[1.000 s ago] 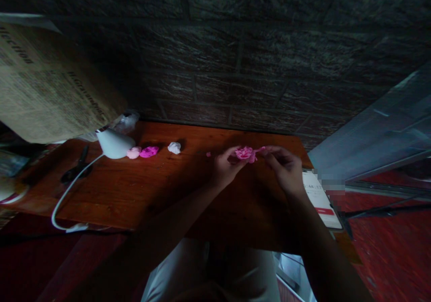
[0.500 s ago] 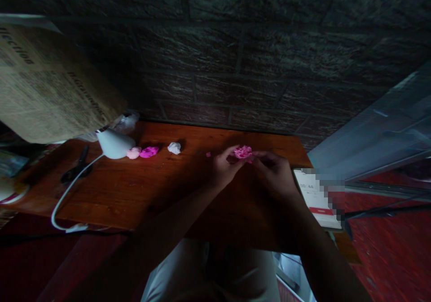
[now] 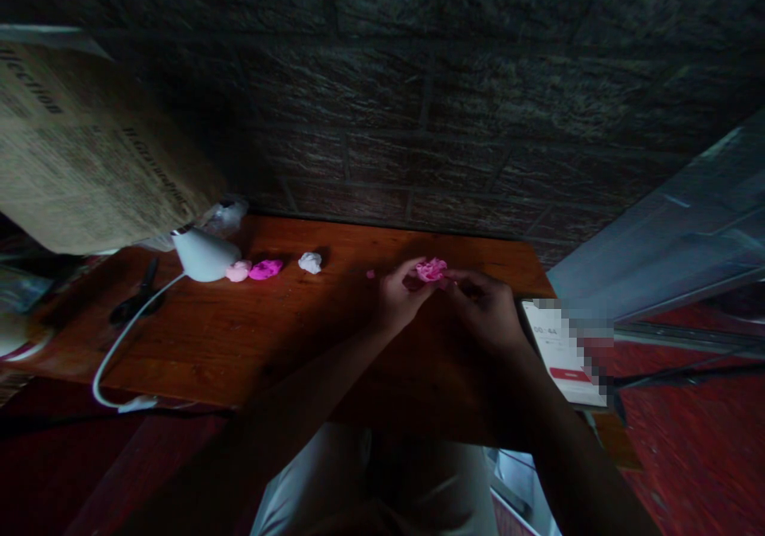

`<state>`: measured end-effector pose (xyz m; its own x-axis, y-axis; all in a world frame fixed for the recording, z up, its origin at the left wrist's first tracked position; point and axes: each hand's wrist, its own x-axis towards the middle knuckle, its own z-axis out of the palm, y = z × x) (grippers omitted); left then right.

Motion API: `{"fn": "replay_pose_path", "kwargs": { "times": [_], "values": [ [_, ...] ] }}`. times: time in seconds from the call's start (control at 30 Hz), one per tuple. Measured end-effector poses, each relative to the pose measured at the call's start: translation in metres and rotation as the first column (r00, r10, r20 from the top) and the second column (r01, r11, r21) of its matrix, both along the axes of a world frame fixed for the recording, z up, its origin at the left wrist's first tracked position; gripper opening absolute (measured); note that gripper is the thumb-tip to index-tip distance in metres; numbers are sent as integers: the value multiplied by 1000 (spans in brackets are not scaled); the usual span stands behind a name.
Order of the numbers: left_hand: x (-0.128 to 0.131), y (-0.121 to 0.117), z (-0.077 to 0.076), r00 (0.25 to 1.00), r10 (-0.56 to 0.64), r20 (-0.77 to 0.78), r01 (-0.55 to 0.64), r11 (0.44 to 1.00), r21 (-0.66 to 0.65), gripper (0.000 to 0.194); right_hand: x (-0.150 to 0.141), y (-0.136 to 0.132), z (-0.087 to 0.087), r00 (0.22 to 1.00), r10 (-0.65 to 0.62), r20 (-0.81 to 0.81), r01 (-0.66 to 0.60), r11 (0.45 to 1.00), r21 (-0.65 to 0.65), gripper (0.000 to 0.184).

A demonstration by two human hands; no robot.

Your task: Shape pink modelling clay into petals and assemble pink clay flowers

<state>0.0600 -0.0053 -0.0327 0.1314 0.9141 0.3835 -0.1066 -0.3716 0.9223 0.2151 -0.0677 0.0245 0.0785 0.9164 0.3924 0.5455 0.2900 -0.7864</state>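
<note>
A ruffled pink flower (image 3: 430,270), apparently shaped from soft clay, is held over the wooden table. My left hand (image 3: 402,293) pinches it from the left between thumb and fingers. At its right edge, the fingers of my right hand (image 3: 487,305) are pressed together on its lower rim; exactly what lies between those fingertips is too dark to make out. A tiny pink scrap (image 3: 370,274) lies on the table just left of my left hand. Farther left sit a white lump (image 3: 310,263), a magenta lump (image 3: 266,269) and a pale pink lump (image 3: 237,271).
A lamp with a white base (image 3: 206,255) and a newsprint shade (image 3: 101,146) stands at the left, its white cable (image 3: 111,353) running off the wooden table (image 3: 197,361). Black scissors (image 3: 140,293) lie nearby. A phone (image 3: 565,353) rests at the right edge. The brick wall (image 3: 382,122) rises behind.
My right fingertips have shifted slightly left and down along the flower's right edge. The left hand keeps its hold, and the flower is turned a little.
</note>
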Motion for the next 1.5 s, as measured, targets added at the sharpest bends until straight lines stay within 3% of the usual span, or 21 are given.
{"fn": "replay_pose_path", "kwargs": {
  "times": [0.37, 0.53, 0.8, 1.1, 1.5],
  "values": [
    [0, 0, 2, 1000, 19, 0, -19, 999, -35, 47, 9, 3, 1, 996, -18, -91, 15, 999, -29, 23],
    [0, -2, 3, 999, -30, 28, 31, 999, -40, 52, 4, 6, -4, 970, 79, -231, -105, 989, -102, 45],
    [1, -3, 4, 997, -64, 50, 66, 996, -53, 57, 1, 8, -6, 949, 120, -290, -165, 977, -134, 43],
    [2, -4, 0, 998, -66, 15, 67, 997, -36, 57, 5, 8, -7, 966, 114, -233, -153, 976, -155, 38],
    [4, -14, 10, 990, -138, 32, 141, 985, -101, 62, 7, 3, -1, 986, 64, -154, -89, 983, -158, 41]
  ]
}}
